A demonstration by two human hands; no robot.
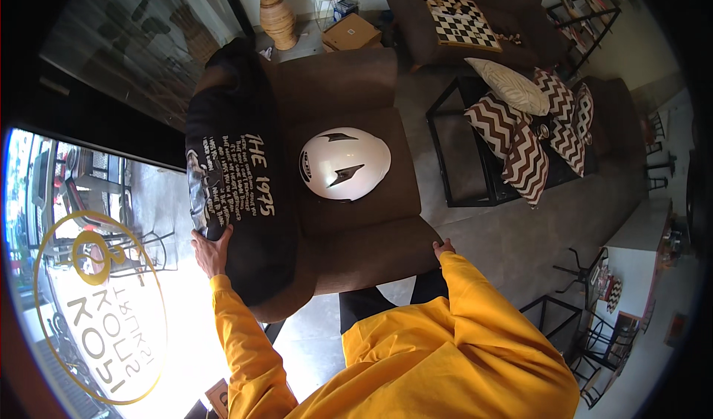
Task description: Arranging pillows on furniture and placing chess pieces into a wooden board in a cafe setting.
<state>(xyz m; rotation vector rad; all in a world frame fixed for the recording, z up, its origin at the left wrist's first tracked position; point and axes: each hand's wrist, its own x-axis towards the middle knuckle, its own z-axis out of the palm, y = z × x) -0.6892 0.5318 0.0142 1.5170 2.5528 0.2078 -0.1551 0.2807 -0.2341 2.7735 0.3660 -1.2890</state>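
Note:
A brown armchair (364, 261) stands sideways before me, its back to the left. A black printed shirt (260, 252) is draped over the backrest. My left hand (212, 253) grips the backrest's near end through the shirt, thumb apart from the fingers, whose tips are partly hidden. At the front corner of the near armrest, my right hand (443, 249) is closed on the edge; its fingers show only in part. On the seat lies a white helmet (347, 163) with dark vents, apart from both hands.
Glass with yellow lettering (96, 307) borders the left. Beyond the armchair are a cardboard box (351, 33), a woven vase (276, 18) and a sofa (405, 10) bearing a chessboard (460, 21). A black-framed table (468, 189) holds zigzag cushions (527, 159) at right.

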